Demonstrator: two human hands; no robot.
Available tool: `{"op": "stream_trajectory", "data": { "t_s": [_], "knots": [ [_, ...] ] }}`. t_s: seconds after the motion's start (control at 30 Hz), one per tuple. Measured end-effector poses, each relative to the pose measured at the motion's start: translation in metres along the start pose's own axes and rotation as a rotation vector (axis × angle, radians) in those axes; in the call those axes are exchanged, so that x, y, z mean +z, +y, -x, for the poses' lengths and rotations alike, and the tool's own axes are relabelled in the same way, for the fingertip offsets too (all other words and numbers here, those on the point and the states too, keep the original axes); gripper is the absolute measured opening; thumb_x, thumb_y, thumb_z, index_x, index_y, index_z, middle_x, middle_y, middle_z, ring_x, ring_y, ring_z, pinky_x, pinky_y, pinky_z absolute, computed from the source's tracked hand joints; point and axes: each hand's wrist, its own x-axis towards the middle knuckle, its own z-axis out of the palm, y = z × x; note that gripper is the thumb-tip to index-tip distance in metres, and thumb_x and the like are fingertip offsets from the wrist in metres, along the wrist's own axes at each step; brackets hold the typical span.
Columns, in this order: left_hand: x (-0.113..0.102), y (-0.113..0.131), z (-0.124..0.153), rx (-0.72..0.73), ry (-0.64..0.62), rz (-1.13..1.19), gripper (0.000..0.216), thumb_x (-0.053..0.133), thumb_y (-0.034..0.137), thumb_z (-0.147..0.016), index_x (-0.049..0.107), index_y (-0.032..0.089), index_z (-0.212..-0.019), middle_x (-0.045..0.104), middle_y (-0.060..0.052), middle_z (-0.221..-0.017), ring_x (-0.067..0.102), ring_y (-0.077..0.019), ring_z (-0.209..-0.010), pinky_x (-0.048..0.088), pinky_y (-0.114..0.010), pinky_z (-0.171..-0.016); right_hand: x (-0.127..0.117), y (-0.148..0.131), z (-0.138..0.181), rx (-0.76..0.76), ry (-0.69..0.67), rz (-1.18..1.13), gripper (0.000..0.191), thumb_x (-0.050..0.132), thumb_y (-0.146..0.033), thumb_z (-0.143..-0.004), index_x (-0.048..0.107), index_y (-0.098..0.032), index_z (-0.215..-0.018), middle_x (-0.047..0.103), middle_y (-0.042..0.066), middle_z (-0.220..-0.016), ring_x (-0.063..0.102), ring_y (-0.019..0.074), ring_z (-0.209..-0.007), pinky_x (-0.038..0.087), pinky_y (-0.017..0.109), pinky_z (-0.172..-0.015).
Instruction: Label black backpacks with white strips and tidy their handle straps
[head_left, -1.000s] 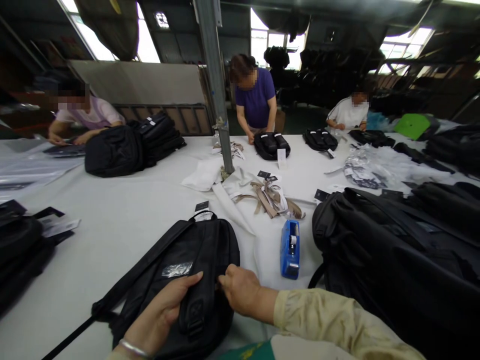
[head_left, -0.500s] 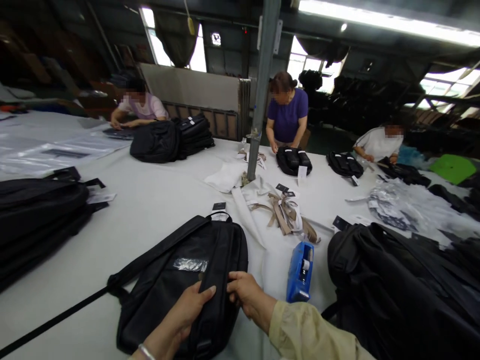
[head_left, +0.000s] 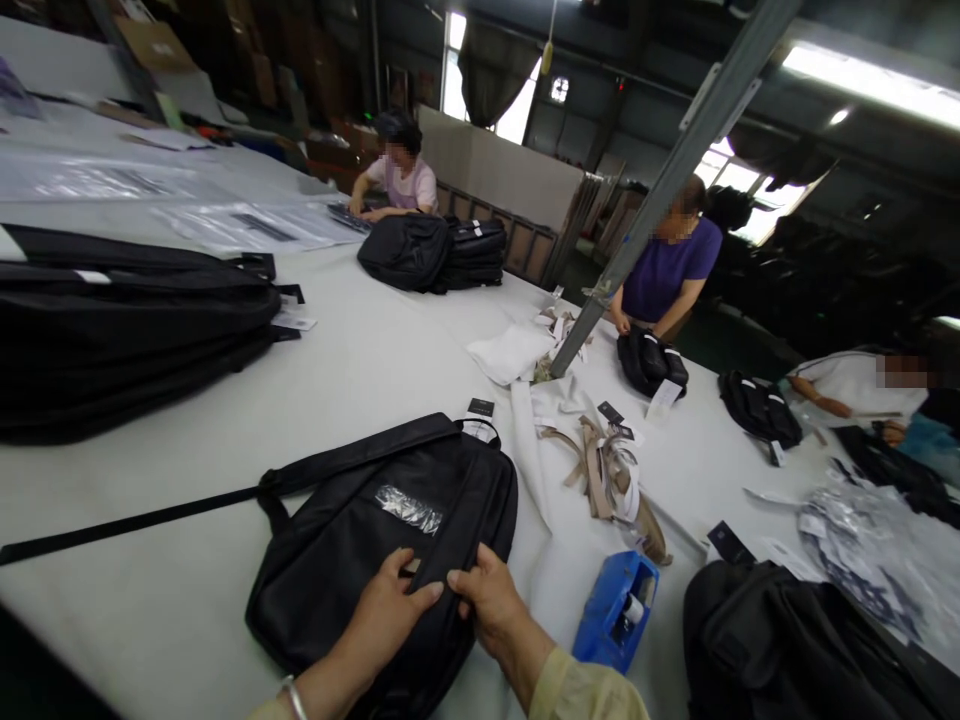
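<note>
A black backpack (head_left: 352, 530) lies flat on the white table (head_left: 172, 600) in front of me, back side up, with a long strap trailing to the left. My left hand (head_left: 386, 612) and my right hand (head_left: 487, 600) both grip one of its shoulder straps near the bag's near edge, fingertips almost touching. A small clear plastic packet (head_left: 409, 508) rests on the bag's back panel. A silver bangle sits on my left wrist.
A blue tape dispenser (head_left: 616, 610) stands right of my hands, beside a pile of black bags (head_left: 787, 640). Beige straps (head_left: 600, 475), tags and white cloth lie around a slanted metal pole (head_left: 637, 230). Stacked black bags (head_left: 112, 320) sit at left. Three other people work across the table.
The view has swung left and tilted, showing more of the left bag stack. My hands have closed together on the shoulder strap; the backpack stays in place.
</note>
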Motion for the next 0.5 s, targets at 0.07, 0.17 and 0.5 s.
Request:
{"op": "stream_trajectory", "data": {
  "t_s": [0.07, 0.17, 0.5],
  "knots": [
    [-0.001, -0.004, 0.002, -0.088, 0.045, 0.047, 0.078, 0.090, 0.026, -0.054, 0.054, 0.010, -0.121, 0.075, -0.015, -0.093, 0.073, -0.0351, -0.087, 0.057, -0.045, -0.081, 0.000, 0.000, 0.002, -0.027, 0.002, 0.019, 0.058, 0.080, -0.028, -0.057, 0.065, -0.014, -0.111, 0.054, -0.007, -0.055, 0.035, 0.0050, -0.038, 0.027, 0.019, -0.037],
    [-0.003, -0.008, 0.006, -0.193, 0.052, 0.170, 0.081, 0.091, 0.027, -0.056, 0.050, 0.011, -0.124, 0.076, -0.014, -0.091, 0.074, -0.0330, -0.083, 0.058, -0.044, -0.079, -0.001, -0.001, 0.004, -0.046, -0.017, 0.038, 0.062, 0.080, -0.031, -0.059, 0.063, -0.015, -0.117, 0.051, -0.009, -0.052, 0.032, 0.0048, -0.038, 0.025, 0.018, -0.038],
    [0.003, 0.004, 0.001, -0.033, -0.311, 0.041, 0.040, 0.077, 0.049, -0.072, 0.072, 0.013, -0.088, 0.078, -0.010, -0.081, 0.072, -0.0317, -0.083, 0.058, -0.036, -0.073, -0.014, -0.003, -0.002, -0.039, -0.076, 0.219, 0.056, 0.081, -0.039, -0.062, 0.061, -0.014, -0.108, 0.054, -0.009, -0.054, 0.038, 0.0050, -0.038, 0.030, 0.018, -0.039]
  ]
}}
